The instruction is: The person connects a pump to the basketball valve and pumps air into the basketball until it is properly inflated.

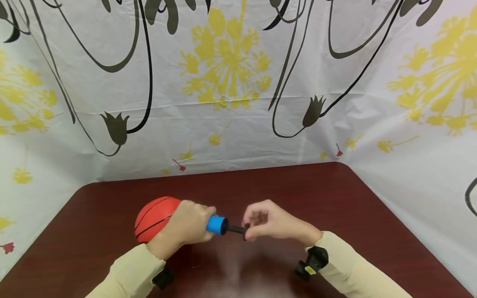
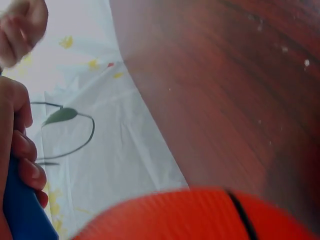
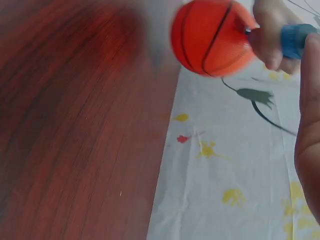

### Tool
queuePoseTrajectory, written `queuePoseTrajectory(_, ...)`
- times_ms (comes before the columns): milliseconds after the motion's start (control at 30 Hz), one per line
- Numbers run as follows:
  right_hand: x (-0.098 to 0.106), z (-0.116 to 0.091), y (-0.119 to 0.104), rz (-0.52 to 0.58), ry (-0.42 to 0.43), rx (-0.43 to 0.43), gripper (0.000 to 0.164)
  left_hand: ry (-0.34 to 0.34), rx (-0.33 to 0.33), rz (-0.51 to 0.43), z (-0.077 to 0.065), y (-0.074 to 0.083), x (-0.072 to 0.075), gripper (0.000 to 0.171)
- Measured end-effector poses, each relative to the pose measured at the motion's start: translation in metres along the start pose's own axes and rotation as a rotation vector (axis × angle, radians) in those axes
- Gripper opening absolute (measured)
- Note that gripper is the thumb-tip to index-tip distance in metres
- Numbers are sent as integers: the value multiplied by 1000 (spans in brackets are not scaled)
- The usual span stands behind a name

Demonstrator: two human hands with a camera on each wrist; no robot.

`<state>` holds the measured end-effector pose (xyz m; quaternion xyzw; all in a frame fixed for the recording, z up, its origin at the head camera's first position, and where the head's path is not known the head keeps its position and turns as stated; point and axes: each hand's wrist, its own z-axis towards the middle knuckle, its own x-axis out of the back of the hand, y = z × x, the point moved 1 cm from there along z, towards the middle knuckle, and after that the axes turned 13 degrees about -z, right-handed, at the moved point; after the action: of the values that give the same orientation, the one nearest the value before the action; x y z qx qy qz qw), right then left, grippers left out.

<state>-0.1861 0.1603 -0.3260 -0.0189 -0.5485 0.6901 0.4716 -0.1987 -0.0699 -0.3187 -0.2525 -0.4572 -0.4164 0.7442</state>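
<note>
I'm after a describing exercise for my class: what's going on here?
Over a dark red table, a person's left hand grips a blue hand pump, and the right hand has its fingers curled at the black handle. A length of black rod shows between handle and body. A red ball is at the pump's other end; whether they are joined is hard to tell.

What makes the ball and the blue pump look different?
The ball is round, while the pump is a narrow tube with a thin rod. The ball is orange-red; the pump's gripped body is blue. The ball also looks much wider than the pump. Both have some black on them.
</note>
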Motion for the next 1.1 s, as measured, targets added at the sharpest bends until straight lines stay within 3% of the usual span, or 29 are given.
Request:
queuePoseTrajectory(133, 14, -21, -3, 198, -56, 23, 26, 49, 2, 31, -10, -8, 4, 30)
queuePoseTrajectory(233, 18, -30, 2, 253, -83, 7, 27, 36, 7, 60, -14, -10, 5, 30)
queuePoseTrajectory(300, 16, -27, 8, 209, -81, 14, 26, 16, 0, 80, -13, -8, 4, 30)
queuePoseTrajectory(400, 5, -13, 18, 37, -76, 47, 19, -36, -10, 113, -5, -3, 1, 30)
queuePoseTrajectory(533, -18, 2, 26, -126, -113, 47, 16, -154, -57, 150, 3, 5, -6, 30)
queuePoseTrajectory(633, -27, 1, 26, -61, -95, 8, 14, -184, -74, 135, 1, 8, -9, 30)
queuePoseTrajectory(767, -18, -4, 14, 74, -47, 1, 12, -113, -59, 73, 2, 10, -5, 28)
queuePoseTrajectory(933, 6, -22, 0, 207, -90, 9, 19, -66, -17, 3, -2, 4, 1, 27)
queuePoseTrajectory(1100, 19, -36, -3, 316, -137, 17, 21, -39, 31, 12, -10, -5, 7, 27)
